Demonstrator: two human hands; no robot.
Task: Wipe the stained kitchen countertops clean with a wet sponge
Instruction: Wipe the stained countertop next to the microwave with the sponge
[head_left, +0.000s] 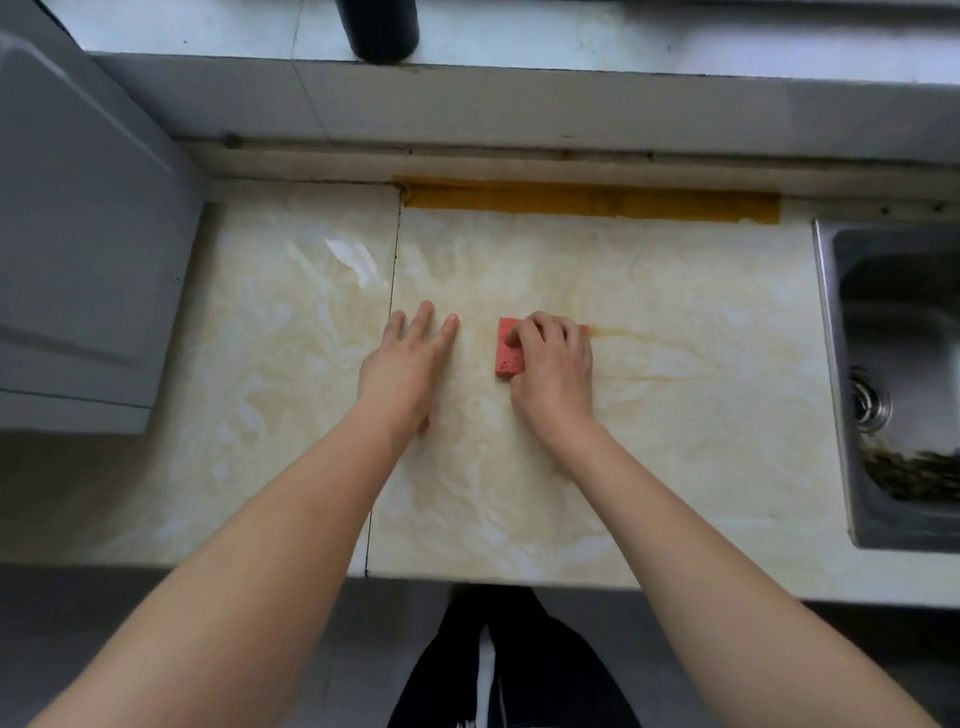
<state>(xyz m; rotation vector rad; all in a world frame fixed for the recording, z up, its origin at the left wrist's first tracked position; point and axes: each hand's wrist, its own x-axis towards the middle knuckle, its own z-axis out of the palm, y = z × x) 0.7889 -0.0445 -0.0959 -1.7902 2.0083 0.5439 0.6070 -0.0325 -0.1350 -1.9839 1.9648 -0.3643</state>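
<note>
Marbled countertop (675, 415) (no readable writing), left hand (402, 364) flat, fingers straight, right hand (553, 364) fingers gripping pink sponge (506, 358)

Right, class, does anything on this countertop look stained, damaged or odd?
Yes. A yellowish streak runs across the countertop from the pink sponge toward the sink; a mustard-coloured strip along the back edge looks patched on; dark debris sits in the sink.

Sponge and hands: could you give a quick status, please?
Right hand grips sponge on counter. Left hand flat, open. Stain streak right of sponge; nothing blocking.
</note>
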